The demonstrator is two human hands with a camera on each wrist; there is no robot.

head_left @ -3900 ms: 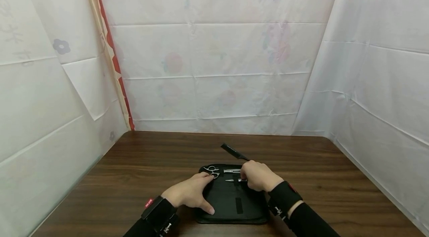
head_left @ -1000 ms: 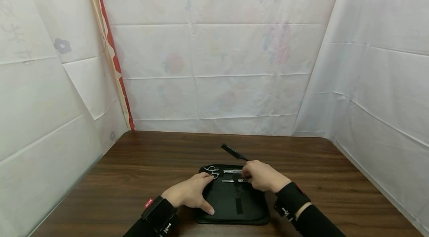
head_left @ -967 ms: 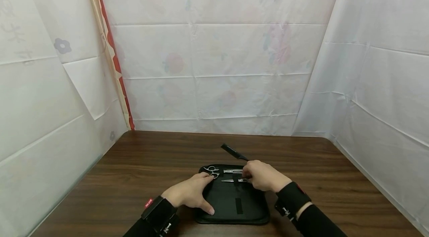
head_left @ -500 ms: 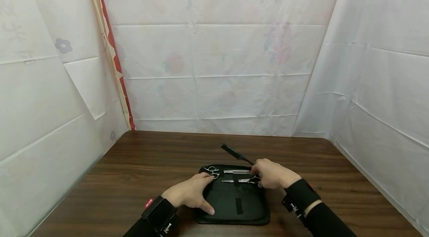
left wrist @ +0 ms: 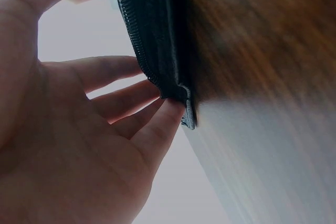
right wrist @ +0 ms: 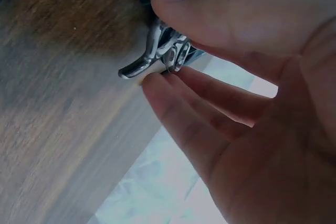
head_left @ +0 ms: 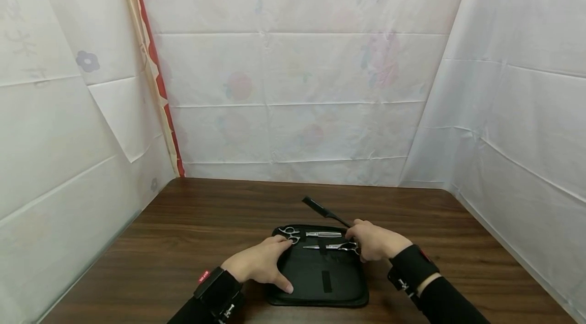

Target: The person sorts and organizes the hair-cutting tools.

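Observation:
A black zip case (head_left: 316, 278) lies spread flat on the table. My left hand (head_left: 258, 262) rests on its left side, thumb on the lining and fingers at the back corner by the finger rings of the upper scissors (head_left: 322, 234). In the left wrist view, straight fingers touch the zipped edge (left wrist: 128, 22). A second pair of scissors (head_left: 339, 246) sits through a black loop, blades to the left. My right hand (head_left: 377, 240) is at its handles (right wrist: 157, 51), thumb and fingers spread apart on either side. Behind the case, a black comb (head_left: 320, 209) points up-left, its tail end partly hidden by that hand.
Another black loop (head_left: 326, 281) is on the front part of the case. The dark wooden table (head_left: 220, 207) extends around it. White sheeting (head_left: 293, 130) hangs at the back and along both sides.
The lower scissors have slid slightly left in their loop since the earliest frame. My right hand has moved right along them, uncovering their handles. The left hand has stayed in place.

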